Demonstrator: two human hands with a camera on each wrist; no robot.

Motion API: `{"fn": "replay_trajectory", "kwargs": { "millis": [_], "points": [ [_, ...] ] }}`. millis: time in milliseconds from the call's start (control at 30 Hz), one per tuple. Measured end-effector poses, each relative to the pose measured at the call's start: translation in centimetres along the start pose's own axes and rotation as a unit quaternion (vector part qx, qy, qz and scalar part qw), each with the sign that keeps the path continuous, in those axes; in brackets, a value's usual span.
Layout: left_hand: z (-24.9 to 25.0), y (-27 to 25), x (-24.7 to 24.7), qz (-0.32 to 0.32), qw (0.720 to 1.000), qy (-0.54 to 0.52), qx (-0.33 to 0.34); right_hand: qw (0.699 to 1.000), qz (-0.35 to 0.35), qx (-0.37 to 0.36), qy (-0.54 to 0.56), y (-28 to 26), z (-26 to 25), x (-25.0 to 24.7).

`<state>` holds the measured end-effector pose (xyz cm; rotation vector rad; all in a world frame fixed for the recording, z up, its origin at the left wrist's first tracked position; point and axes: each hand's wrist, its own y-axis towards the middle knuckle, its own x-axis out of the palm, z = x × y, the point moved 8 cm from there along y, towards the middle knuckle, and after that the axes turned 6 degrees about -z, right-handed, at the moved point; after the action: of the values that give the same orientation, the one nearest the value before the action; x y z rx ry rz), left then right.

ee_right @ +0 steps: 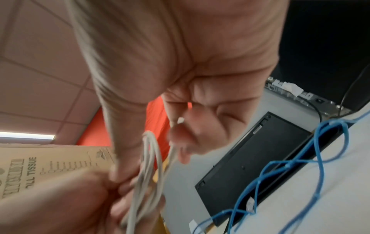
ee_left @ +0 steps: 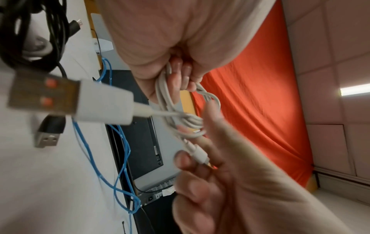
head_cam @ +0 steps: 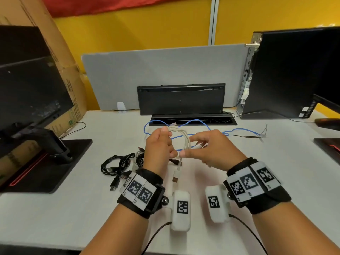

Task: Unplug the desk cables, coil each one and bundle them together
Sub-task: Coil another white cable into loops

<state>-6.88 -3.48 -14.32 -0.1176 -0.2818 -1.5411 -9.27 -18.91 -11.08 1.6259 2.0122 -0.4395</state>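
My left hand [head_cam: 161, 144] grips a coil of white cable [head_cam: 181, 138] above the desk, fingers curled round its loops [ee_left: 166, 98]. My right hand [head_cam: 202, 146] pinches the cable's small white plug end [ee_left: 198, 154] beside the coil [ee_right: 149, 158]. The cable's USB plug [head_cam: 176, 176] hangs down below the hands [ee_left: 70, 101]. A blue network cable [head_cam: 202, 124] lies loose on the white desk [head_cam: 92, 208] behind the hands [ee_right: 300, 166]. Coiled black cables [head_cam: 117, 164] lie on the desk to the left of my left wrist [ee_left: 40, 39].
A black keyboard [head_cam: 181, 98] stands on edge against the grey divider [head_cam: 147, 70], above an open cable slot [head_cam: 193, 122]. A monitor base [head_cam: 46, 162] sits left, a computer tower [head_cam: 287, 74] right. A cardboard box [head_cam: 60, 61] leans at the back left.
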Motion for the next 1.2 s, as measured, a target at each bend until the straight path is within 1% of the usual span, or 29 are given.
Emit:
{"fn": "replay_trajectory", "kwargs": {
  "millis": [100,267,367,433,567,700,1000,1200],
  "points": [
    [0.1,-0.4,0.0,-0.008,1.0,-0.01,-0.005,0.999,-0.027,0.01,0.041,0.3,0.2,1.5],
    [-0.5,-0.8,-0.3,-0.016,0.997,-0.064,-0.036,0.993,-0.077,0.013,0.083,0.5,-0.1,2.7],
    [-0.6,-0.9,-0.1,-0.02,0.997,-0.06,-0.043,0.991,-0.11,0.005,0.076,0.2,-0.5,3.1],
    [-0.6,-1.0,0.1,-0.024,0.997,-0.063,-0.048,0.991,-0.119,-0.004,0.064,0.0,-0.8,3.0],
    [-0.6,-1.2,0.4,-0.031,0.996,-0.069,-0.052,0.993,-0.108,-0.02,0.038,0.0,-1.0,2.7],
    [-0.5,-1.2,0.4,-0.034,0.996,-0.062,-0.047,0.993,-0.105,-0.037,0.036,-0.2,-1.3,2.7],
    [-0.6,-1.1,0.3,-0.035,0.995,-0.079,-0.051,0.994,-0.099,-0.051,0.016,-0.4,-1.8,2.6],
    [-0.3,-1.1,0.1,-0.026,0.994,-0.091,-0.053,0.993,-0.055,-0.066,-0.085,-0.3,-2.4,1.8]
  ]
}}
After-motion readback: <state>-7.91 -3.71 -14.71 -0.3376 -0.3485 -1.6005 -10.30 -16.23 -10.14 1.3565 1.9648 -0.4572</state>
